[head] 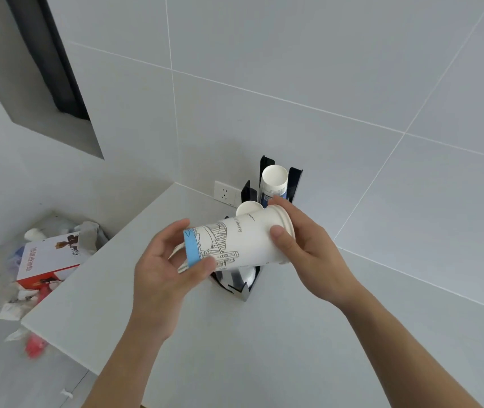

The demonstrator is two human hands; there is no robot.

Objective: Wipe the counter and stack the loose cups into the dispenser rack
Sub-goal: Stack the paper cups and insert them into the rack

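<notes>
A white paper cup [243, 241] with a blue band and a line drawing lies on its side in the air above the white counter [234, 343]. My left hand [161, 269] grips its blue base end; other cup rims seem to sit under that hand. My right hand [302, 248] holds the cup's rim end. Right behind it stands the black dispenser rack [293, 181], with a stack of cups [274, 179] in its far slot and another cup stack [248, 208] in a nearer slot. The rack's lower front [240, 287] shows under the held cup.
A wall socket [224, 193] sits on the tiled wall left of the rack. The counter's left edge drops to a floor littered with a red and white box [48, 260], wrappers and scraps. A dark window recess is at upper left.
</notes>
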